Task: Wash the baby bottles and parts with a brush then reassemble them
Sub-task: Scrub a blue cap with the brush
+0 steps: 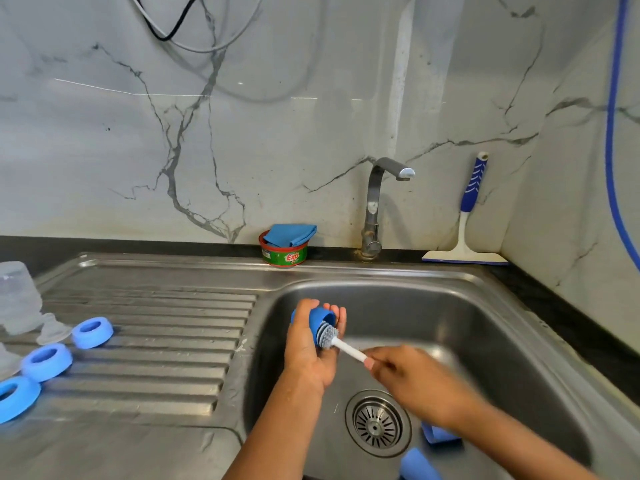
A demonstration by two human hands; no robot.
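Our left hand (pixel 308 348) grips a blue cap (pixel 320 318), fingers and thumb curled round it, open end facing our right hand (pixel 415 381). The right hand pinches the white handle of the brush (pixel 346 348) near its end. The brush's grey bristle head sits in the cap's mouth, against the rim. The right hand is motion-blurred, so we can't read finger detail beyond the pinch. Both hands are over the sink basin (pixel 467 323), apart from each other and linked only by the brush. The drain strainer (pixel 377 422) lies below, between the two forearms. On the basin floor under the right forearm is a second cap (pixel 438 436), just beside the strainer. A third cap (pixel 419 464) sits nearer us, cut off by the frame edge. Left of the left hand, well apart on the ribbed drainboard (pixel 156 341), three blue rings lie in a diagonal row: nearest ring (pixel 92 332), middle ring (pixel 46 362), farthest ring (pixel 15 398). A clear nipple (pixel 52 329) sits just beside the nearest ring, on the side away from the hand. A clear bottle (pixel 17 299) stands past it at the frame edge, blurred, apparently neck-down. Beyond the hands at the back wall is the tap (pixel 377 202). Left of it is a green soap tub (pixel 284 256) with a blue cloth (pixel 292 233) on top. A squeegee (pixel 465 237) leans on the wall, beyond the right hand.
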